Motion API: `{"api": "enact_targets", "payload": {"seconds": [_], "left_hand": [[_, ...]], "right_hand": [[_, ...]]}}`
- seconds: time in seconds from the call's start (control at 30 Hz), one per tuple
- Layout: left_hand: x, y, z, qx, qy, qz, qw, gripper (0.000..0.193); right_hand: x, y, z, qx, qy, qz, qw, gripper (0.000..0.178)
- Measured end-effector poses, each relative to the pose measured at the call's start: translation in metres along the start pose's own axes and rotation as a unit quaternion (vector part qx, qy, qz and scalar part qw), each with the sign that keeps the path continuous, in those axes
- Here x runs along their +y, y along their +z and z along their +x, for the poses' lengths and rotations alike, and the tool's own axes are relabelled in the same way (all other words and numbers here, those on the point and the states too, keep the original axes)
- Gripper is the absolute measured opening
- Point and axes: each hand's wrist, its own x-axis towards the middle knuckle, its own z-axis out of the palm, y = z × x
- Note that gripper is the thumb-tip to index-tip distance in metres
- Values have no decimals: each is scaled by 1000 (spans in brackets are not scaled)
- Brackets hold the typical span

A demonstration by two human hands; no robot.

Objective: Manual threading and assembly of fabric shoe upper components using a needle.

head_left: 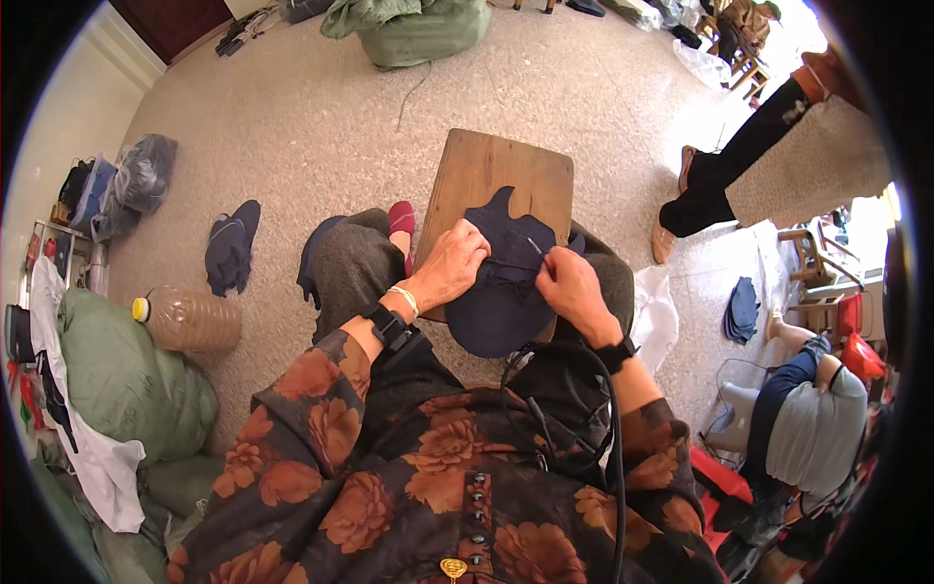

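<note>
A dark navy cloth piece (501, 297), rounded at its near end, lies on a wooden board (486, 170) resting across my knees. My left hand (449, 265) presses down on the cloth's left side with bent fingers. My right hand (569, 284) pinches a thin needle (536, 246) at the cloth's upper right, and a fine thread runs across the cloth between the two hands. Both wrists carry black bands, and the left also has a pale bracelet.
A clear plastic jug (190, 318) lies on the floor at left beside green sacks (126, 384). More navy cloth pieces lie left (232, 248) and right (742, 310). A standing person's legs (730, 170) are at right; another person (812, 428) crouches lower right.
</note>
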Motion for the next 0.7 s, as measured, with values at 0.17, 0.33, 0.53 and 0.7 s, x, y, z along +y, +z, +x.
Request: {"api": "enact_targets", "payload": {"seconds": [0.17, 0.33, 0.53, 0.7], "left_hand": [[4, -5, 1, -31, -17, 1, 999, 16], [5, -3, 0, -38, -7, -3, 999, 16], [18, -13, 1, -86, -37, -19, 995, 18], [17, -10, 3, -83, -35, -1, 996, 21]], "right_hand": [[13, -36, -33, 36, 144, 98, 984, 15], [24, -54, -56, 99, 168, 133, 972, 11], [22, -65, -72, 92, 167, 33, 981, 9], [19, -63, -67, 45, 163, 77, 983, 12]]}}
